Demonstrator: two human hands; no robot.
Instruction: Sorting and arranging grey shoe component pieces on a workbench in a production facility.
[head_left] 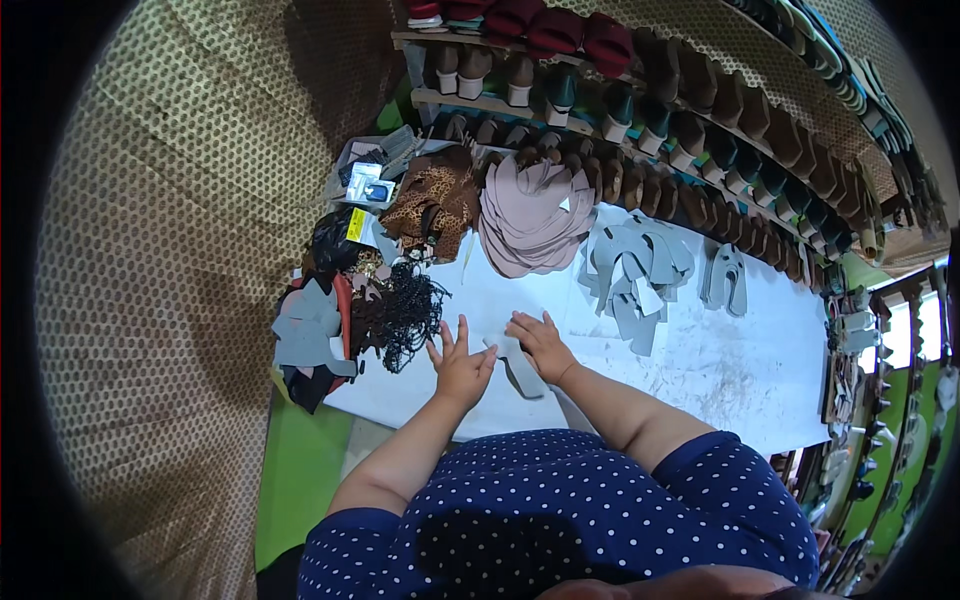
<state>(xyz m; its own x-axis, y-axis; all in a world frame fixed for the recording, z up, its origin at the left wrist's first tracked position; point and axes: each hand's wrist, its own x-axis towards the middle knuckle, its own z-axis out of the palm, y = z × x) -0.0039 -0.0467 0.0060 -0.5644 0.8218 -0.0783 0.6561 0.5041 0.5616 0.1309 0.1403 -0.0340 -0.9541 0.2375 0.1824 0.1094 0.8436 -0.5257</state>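
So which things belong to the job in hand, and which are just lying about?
Likely in use:
grey piece, by the left hand and right hand
white table beneath

Apparently lying about:
pink pile
grey pile
black cords
leopard-print material
shelved shoes

Navy polka-dot top (640,500), short-sleeved, white-spotted, at 6 o'clock.
Left sleeve (345,555) (7 o'clock) and right sleeve (730,485) (4 o'clock) end in plain navy bands (365,519); left hand (465,375), right hand (545,352) bare.
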